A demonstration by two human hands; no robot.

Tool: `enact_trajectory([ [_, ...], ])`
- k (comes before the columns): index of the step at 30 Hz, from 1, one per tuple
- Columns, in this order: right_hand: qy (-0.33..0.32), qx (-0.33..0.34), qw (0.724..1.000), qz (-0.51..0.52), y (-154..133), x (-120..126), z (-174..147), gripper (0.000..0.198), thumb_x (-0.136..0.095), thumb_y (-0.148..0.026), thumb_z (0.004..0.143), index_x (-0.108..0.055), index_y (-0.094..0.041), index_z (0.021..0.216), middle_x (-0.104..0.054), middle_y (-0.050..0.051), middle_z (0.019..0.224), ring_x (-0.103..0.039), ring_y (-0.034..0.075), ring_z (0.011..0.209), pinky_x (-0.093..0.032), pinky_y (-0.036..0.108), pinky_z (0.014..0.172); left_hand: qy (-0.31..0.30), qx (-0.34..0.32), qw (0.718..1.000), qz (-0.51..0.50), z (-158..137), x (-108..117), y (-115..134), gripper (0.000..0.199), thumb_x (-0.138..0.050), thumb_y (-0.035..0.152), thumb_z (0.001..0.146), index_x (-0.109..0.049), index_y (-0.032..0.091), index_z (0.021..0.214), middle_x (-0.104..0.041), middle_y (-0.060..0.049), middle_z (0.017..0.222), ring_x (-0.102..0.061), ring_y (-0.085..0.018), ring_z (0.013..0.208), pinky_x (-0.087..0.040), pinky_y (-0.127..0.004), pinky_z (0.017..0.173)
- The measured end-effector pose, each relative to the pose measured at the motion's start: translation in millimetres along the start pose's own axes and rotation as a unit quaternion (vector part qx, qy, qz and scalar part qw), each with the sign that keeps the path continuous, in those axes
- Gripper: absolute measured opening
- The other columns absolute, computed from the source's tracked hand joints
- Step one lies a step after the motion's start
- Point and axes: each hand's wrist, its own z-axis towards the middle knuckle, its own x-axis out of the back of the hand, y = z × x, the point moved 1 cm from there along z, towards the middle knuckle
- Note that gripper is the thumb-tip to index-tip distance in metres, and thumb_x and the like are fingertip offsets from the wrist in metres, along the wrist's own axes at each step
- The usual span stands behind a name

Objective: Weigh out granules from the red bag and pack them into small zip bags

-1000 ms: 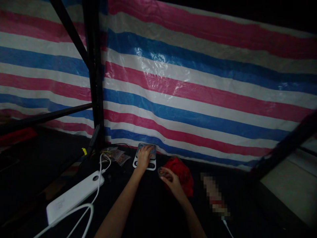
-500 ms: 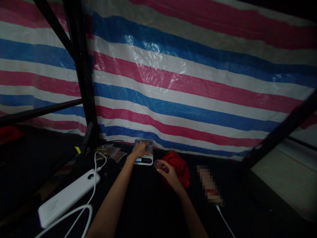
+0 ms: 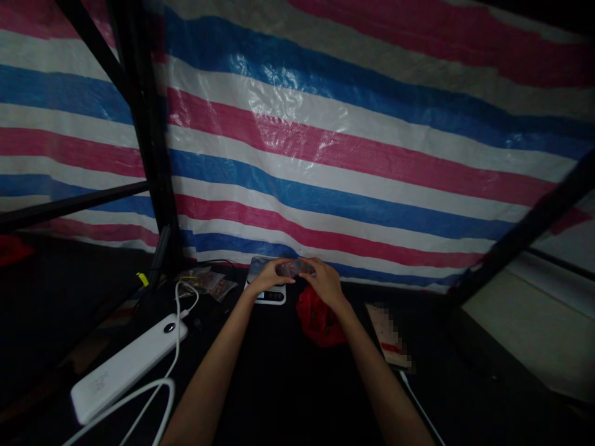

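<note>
My left hand (image 3: pixel 269 276) is closed on the near side of a clear plastic container (image 3: pixel 287 269), lifted over the right part of a small white digital scale (image 3: pixel 280 297). The scale's display glows at its front left, partly behind my fingers. My right hand (image 3: pixel 325 282) meets the container from the right, fingers curled round a small clear round piece (image 3: pixel 300 266) at its opening. Whether that piece touches the container I cannot tell. Below my right wrist lies a crumpled red bag (image 3: pixel 318 319).
Small clear zip bags (image 3: pixel 209 282) with brownish contents lie left of the scale. A white power bank (image 3: pixel 130 368) with a looping white cable sits at the left. On the right is a blurred flat device (image 3: pixel 390 337) with a cable. A striped sheet (image 3: pixel 325 161) hangs behind, beside black frame posts.
My left hand has raised the clear container off the scale and shifted it right. My right hand has moved up and forward from beside the red bag, bringing the small clear piece to the container.
</note>
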Motion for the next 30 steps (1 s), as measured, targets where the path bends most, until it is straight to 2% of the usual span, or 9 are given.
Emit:
enact_trajectory([
  [4,-0.016,0.030,0.993,-0.109,-3,7,4,0.036,-0.052,-0.025,0.080,-0.049,-0.026,0.116,-0.057,0.005,0.109,-0.053,0.021,0.095,-0.037,0.032,0.078,0.001,0.012,1.000,0.013,3,-3,2,0.054,-0.072,0.034,0.055,-0.057,0.015,0.103,-0.061,-0.007,0.103,-0.054,-0.019,0.096,-0.039,-0.030,0.089],
  [10,-0.044,0.094,0.967,-0.234,-18,10,9,0.030,-0.043,-0.016,0.083,-0.052,-0.023,0.110,-0.056,0.009,0.106,-0.049,0.025,0.091,-0.032,0.037,0.075,-0.003,0.025,1.000,-0.017,4,-9,-8,0.054,-0.072,0.035,0.056,-0.057,0.013,0.102,-0.061,-0.008,0.102,-0.055,-0.020,0.095,-0.039,-0.032,0.088],
  [15,-0.062,0.145,0.952,-0.261,-28,17,11,0.032,-0.036,-0.011,0.084,-0.051,-0.018,0.112,-0.055,0.012,0.107,-0.047,0.026,0.091,-0.031,0.038,0.075,0.002,0.047,0.998,-0.050,3,-16,-10,0.056,-0.071,0.033,0.056,-0.055,0.013,0.106,-0.061,-0.008,0.104,-0.055,-0.019,0.096,-0.040,-0.032,0.088],
  [19,-0.029,0.107,0.965,-0.236,-15,27,0,0.035,-0.036,-0.012,0.084,-0.047,-0.019,0.117,-0.054,0.011,0.111,-0.047,0.026,0.095,-0.030,0.039,0.079,-0.005,0.045,0.999,-0.031,1,-12,-7,0.053,-0.066,0.035,0.063,-0.052,0.017,0.111,-0.060,-0.006,0.106,-0.055,-0.018,0.094,-0.041,-0.030,0.085],
  [23,-0.009,0.038,0.988,-0.150,12,29,-32,0.036,-0.044,-0.028,0.084,-0.045,-0.023,0.120,-0.054,0.008,0.115,-0.047,0.023,0.103,-0.030,0.037,0.085,0.056,0.063,0.992,0.092,2,13,-16,0.051,-0.063,0.036,0.066,-0.050,0.018,0.112,-0.059,-0.005,0.106,-0.054,-0.018,0.096,-0.040,-0.031,0.085],
  [25,-0.033,0.010,0.993,-0.110,26,23,-54,0.038,-0.046,-0.036,0.082,-0.046,-0.025,0.118,-0.055,0.006,0.115,-0.048,0.022,0.104,-0.032,0.035,0.085,0.083,0.102,0.969,0.209,3,27,-27,0.049,-0.064,0.035,0.065,-0.052,0.019,0.110,-0.057,-0.006,0.109,-0.050,-0.020,0.101,-0.037,-0.033,0.088],
  [27,-0.052,-0.021,0.994,-0.096,37,12,-76,0.037,-0.048,-0.038,0.081,-0.048,-0.025,0.115,-0.056,0.005,0.115,-0.050,0.021,0.103,-0.034,0.035,0.084,0.074,0.144,0.936,0.313,3,35,-38,0.050,-0.065,0.035,0.064,-0.052,0.021,0.110,-0.054,-0.006,0.113,-0.045,-0.024,0.106,-0.034,-0.037,0.089],
  [30,-0.050,-0.053,0.991,-0.111,47,-7,-106,0.032,-0.050,-0.032,0.080,-0.051,-0.025,0.111,-0.059,0.006,0.109,-0.053,0.021,0.099,-0.034,0.035,0.082,0.075,0.138,0.909,0.385,-4,29,-38,0.063,-0.067,0.039,0.061,-0.045,0.022,0.118,-0.044,-0.008,0.124,-0.036,-0.027,0.114,-0.030,-0.038,0.092],
])
